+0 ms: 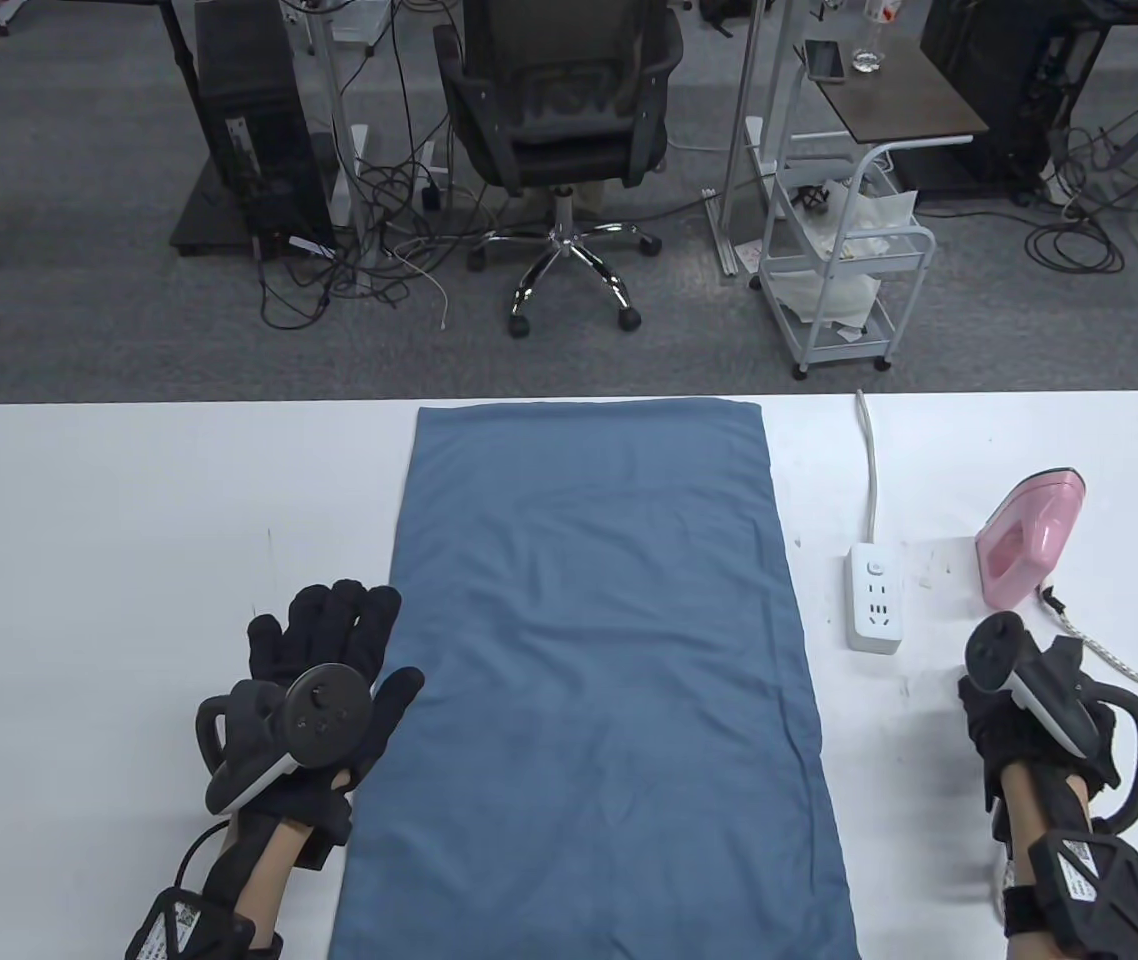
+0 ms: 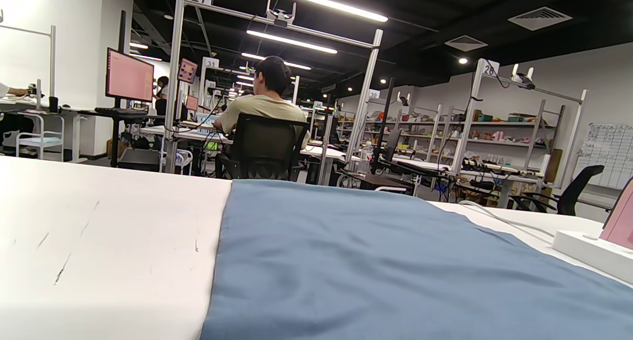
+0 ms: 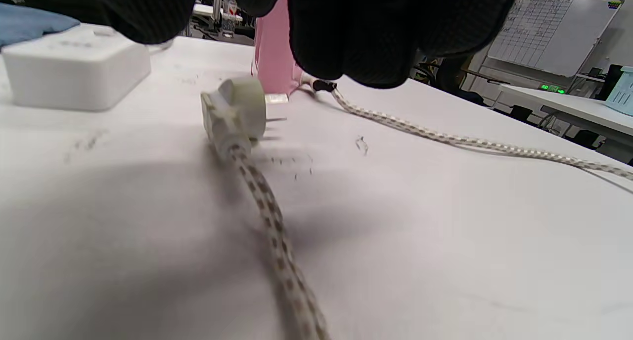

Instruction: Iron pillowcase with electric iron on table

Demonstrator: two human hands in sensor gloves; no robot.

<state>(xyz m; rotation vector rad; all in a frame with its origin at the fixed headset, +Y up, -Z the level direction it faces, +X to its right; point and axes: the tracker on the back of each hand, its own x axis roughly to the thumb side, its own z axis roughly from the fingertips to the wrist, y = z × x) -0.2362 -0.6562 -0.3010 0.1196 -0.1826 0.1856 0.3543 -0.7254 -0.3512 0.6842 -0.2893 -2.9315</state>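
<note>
Setup step: my left hand point(image 1: 329, 680) lies flat at the pillowcase point(image 1: 594, 660) edge; my right hand point(image 1: 1024, 715), grip hidden, must take the plug point(image 3: 235, 112) to the strip point(image 1: 875, 598) at 11 o'clock.

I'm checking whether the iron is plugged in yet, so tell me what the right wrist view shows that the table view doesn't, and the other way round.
Only the right wrist view shows the iron's plug, lying loose on the table, prongs bare, not in the power strip.

Only the table view shows the whole blue pillowcase spread flat, the left hand resting by its left edge, and the right hand near the strip.

Both show the pink iron, its braided cord, the strip and the white table.
</note>
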